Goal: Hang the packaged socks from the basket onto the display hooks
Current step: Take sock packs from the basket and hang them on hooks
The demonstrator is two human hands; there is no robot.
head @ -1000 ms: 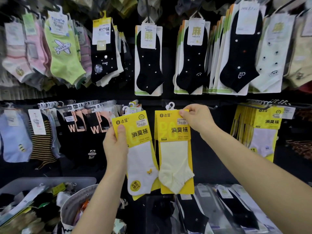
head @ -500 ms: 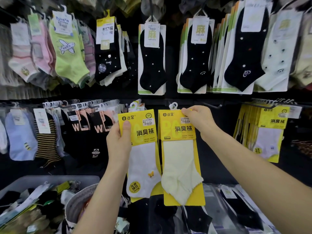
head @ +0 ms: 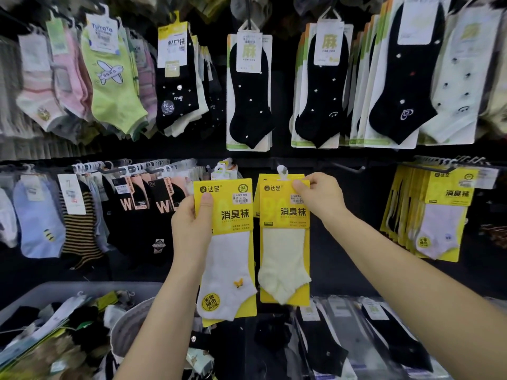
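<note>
My left hand grips a yellow-carded pack of white socks by its left edge, thumb on the card's front. My right hand pinches the top right corner of a second yellow pack with cream socks, whose white plastic hanger sits up at the dark display rail. I cannot tell whether that hanger is over a hook. A bare metal hook juts out just right of my right hand. The round grey basket stands low, under my left forearm.
More yellow packs hang on a hook at the right. Black, striped and blue socks fill the left hooks, black ankle socks the upper row. A grey bin of loose packs sits bottom left; bagged black socks lie below.
Both packs have stayed side by side at the lower rail. The cream pack's bottom swung back in toward the wall. My hands keep the same grips.
</note>
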